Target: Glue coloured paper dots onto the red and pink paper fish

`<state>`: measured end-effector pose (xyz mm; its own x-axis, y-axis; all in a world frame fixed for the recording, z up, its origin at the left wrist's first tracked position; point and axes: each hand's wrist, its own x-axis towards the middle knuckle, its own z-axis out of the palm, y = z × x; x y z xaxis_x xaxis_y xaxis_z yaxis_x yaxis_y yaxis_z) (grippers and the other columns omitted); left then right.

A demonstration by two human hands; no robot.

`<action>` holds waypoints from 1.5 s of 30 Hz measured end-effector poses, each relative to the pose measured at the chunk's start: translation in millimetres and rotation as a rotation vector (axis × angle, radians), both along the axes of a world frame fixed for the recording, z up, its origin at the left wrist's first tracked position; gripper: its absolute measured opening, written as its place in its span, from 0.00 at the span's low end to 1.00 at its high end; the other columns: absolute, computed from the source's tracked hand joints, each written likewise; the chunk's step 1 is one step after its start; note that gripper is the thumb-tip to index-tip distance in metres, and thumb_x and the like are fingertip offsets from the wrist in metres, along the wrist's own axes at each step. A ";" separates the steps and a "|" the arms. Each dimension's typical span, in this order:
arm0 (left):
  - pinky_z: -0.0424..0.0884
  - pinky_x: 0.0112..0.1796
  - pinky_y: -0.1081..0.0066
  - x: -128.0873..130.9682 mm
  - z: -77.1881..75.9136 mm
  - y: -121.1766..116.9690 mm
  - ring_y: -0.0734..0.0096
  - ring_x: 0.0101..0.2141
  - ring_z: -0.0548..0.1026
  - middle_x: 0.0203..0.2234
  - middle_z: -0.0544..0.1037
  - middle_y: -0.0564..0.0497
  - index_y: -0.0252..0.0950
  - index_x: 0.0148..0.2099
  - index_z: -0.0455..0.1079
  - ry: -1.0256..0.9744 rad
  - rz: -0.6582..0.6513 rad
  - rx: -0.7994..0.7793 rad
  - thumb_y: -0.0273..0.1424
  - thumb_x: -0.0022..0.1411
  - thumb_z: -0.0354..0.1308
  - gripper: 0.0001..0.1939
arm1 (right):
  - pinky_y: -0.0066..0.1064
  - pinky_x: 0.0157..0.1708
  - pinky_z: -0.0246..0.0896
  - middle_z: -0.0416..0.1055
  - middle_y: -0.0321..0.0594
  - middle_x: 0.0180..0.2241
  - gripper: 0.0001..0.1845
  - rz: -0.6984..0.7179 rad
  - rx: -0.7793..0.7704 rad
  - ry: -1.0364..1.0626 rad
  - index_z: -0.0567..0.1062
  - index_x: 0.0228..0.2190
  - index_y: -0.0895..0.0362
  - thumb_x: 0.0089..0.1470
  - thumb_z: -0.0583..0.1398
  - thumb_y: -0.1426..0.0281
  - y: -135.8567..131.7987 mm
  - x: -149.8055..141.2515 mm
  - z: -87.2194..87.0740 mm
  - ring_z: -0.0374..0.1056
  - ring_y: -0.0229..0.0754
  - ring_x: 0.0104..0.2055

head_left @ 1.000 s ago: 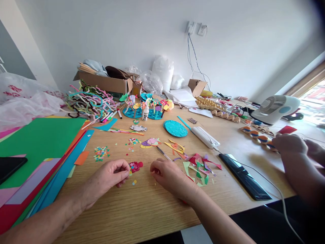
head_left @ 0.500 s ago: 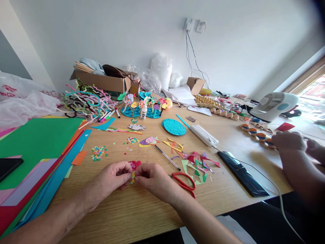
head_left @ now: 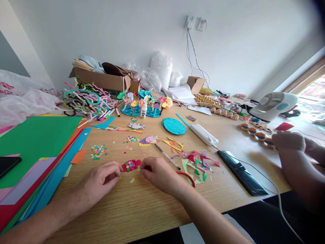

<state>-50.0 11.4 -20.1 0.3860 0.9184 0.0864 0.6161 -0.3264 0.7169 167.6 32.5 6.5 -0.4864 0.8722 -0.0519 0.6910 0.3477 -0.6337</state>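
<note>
A red paper fish (head_left: 131, 165) covered with coloured dots lies on the table between my hands. My left hand (head_left: 108, 174) is at its left end, fingertips close to or touching it, thumb and index finger apart. At the fish's other end, my right hand (head_left: 156, 173) has thumb and fingertips pinched together; what they hold, if anything, is too small to name. A few loose paper dots (head_left: 132, 180) are just below the fish. Red-handled scissors (head_left: 189, 177) lie partly hidden behind my right wrist.
Paper confetti (head_left: 99, 152), cut-out fish (head_left: 149, 140), a pen (head_left: 167, 156) and paper scraps (head_left: 198, 166) are spread around. Coloured sheets (head_left: 38, 139) are stacked at left. Blue discs (head_left: 174, 126) and a glue bottle (head_left: 143, 110) stand farther back. Another person's hands (head_left: 289, 140) are at right.
My hands have moved apart, the left one leftward and the right one slightly right. The red fish now shows between them, and loose dots sit on the table below it.
</note>
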 end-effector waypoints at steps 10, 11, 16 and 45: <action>0.68 0.37 0.69 -2.9 -11.0 -3.3 0.64 0.35 0.72 0.28 0.73 0.50 0.40 0.27 0.62 0.118 -0.118 0.175 0.25 0.58 0.43 0.10 | 0.28 0.33 0.53 0.74 0.44 0.35 0.11 0.056 0.060 -0.310 0.74 0.32 0.58 0.54 0.52 0.71 12.7 -21.6 4.0 0.67 0.42 0.37; 0.68 0.36 0.69 -3.1 -12.4 -2.5 0.64 0.34 0.72 0.28 0.72 0.50 0.40 0.27 0.61 0.120 -0.116 0.175 0.25 0.58 0.43 0.10 | 0.28 0.33 0.53 0.74 0.45 0.35 0.11 0.064 0.062 -0.334 0.74 0.33 0.58 0.55 0.52 0.70 13.2 -23.5 5.0 0.68 0.42 0.38; 0.68 0.36 0.69 -4.5 -20.4 -1.6 0.65 0.32 0.71 0.29 0.72 0.50 0.39 0.27 0.60 0.096 -0.115 0.216 0.25 0.59 0.42 0.10 | 0.30 0.32 0.54 0.74 0.46 0.37 0.12 0.129 0.055 -0.452 0.74 0.35 0.59 0.55 0.51 0.72 15.0 -32.4 12.7 0.69 0.45 0.39; 0.71 0.37 0.69 -4.3 -20.1 -1.7 0.66 0.36 0.72 0.30 0.72 0.50 0.38 0.28 0.60 0.128 -0.154 0.308 0.20 0.58 0.42 0.11 | 0.32 0.32 0.61 0.75 0.48 0.37 0.14 0.184 0.104 -0.659 0.75 0.35 0.60 0.56 0.51 0.71 18.8 -48.7 14.7 0.71 0.47 0.37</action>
